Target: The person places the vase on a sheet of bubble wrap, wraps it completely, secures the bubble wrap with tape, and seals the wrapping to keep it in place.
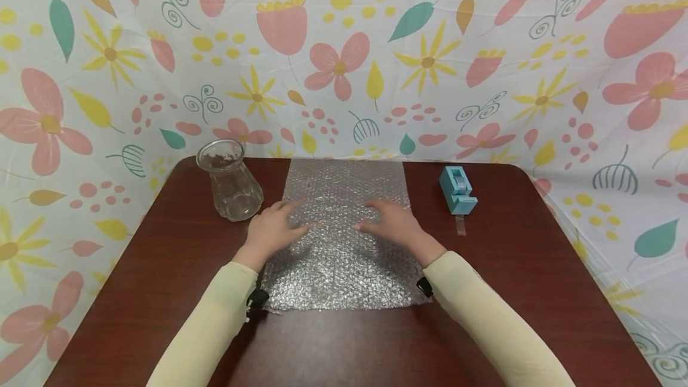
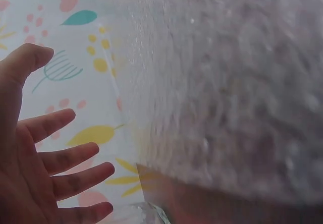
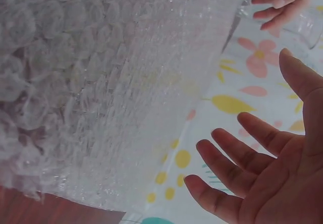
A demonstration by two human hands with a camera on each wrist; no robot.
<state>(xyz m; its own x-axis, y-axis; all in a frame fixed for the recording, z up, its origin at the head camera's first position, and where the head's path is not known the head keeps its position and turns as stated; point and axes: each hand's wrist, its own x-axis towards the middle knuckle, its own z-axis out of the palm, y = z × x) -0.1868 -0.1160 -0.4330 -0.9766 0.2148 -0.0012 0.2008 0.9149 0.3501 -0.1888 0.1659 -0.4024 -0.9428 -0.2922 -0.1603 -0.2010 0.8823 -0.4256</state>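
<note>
1. Bubble wrap (image 1: pixel 344 237) lies flat in the middle of the dark wooden table (image 1: pixel 537 291), reaching from near its far edge toward the person.
2. Both hands are over the sheet, fingers spread and straight, gripping nothing: the left hand (image 1: pixel 273 230) at its left edge, the right hand (image 1: pixel 391 224) right of its centre.
3. Whether the palms press the sheet or hover just above it cannot be told from the head view; the wrist views show splayed fingers (image 2: pixel 60 158) (image 3: pixel 237 168) beside the wrap.
4. Clear glass vase (image 1: pixel 230 181) stands upright just left of the sheet, close to the left hand.
5. Light blue tape dispenser (image 1: pixel 458 190) sits to the right of the sheet, apart from it, a strip of tape hanging from its front.
6. Floral cloth (image 1: pixel 344 58) walls in the table behind and at the sides.
</note>
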